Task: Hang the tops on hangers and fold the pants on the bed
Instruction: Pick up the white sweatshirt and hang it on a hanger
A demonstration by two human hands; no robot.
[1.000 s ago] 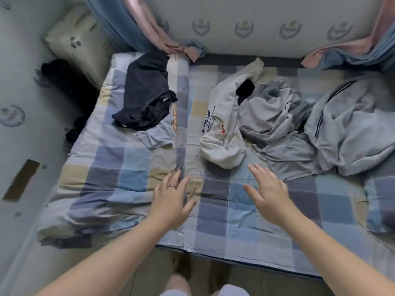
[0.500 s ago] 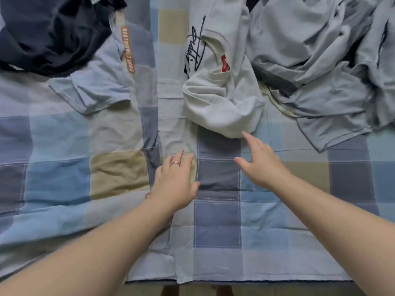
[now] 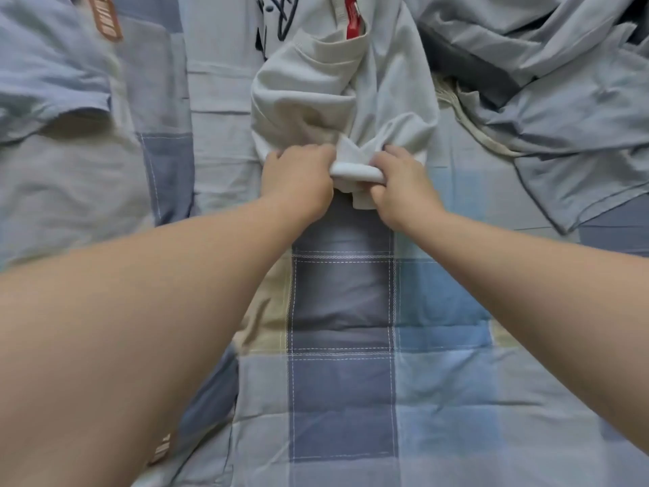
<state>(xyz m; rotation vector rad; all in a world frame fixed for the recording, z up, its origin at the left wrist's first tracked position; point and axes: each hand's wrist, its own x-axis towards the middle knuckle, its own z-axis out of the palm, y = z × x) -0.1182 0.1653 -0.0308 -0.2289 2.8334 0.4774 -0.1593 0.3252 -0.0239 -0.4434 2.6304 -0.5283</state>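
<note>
the white top [image 3: 326, 86] lies crumpled on the checked bed sheet [image 3: 344, 398] in the upper middle of the frame, its near edge gathered up between both hands. the left hand [image 3: 298, 179] is at the centre of the frame, fingers curled tight and gripping the lower edge of the fabric; the fingertips are tucked under and cannot be seen. the right hand [image 3: 400, 186] is just beside it to the right, fingers likewise curled and closed over a bunched roll of the same edge. a small fold of cloth stands up between the two hands. a red tag [image 3: 353, 26] shows inside the collar near the top edge, with dark script print [image 3: 277, 22] to its left. grey garments [image 3: 562, 100] lie heaped in the upper right, touching the right side of the white top; whether they are tops or pants cannot be told. a pale cord [image 3: 467, 128] trails out beneath them. a light blue garment [image 3: 52, 72] occupies the upper left, blurred, with an orange label strip [image 3: 109, 26] just beside it. both forearms enter from the lower corners.
</note>
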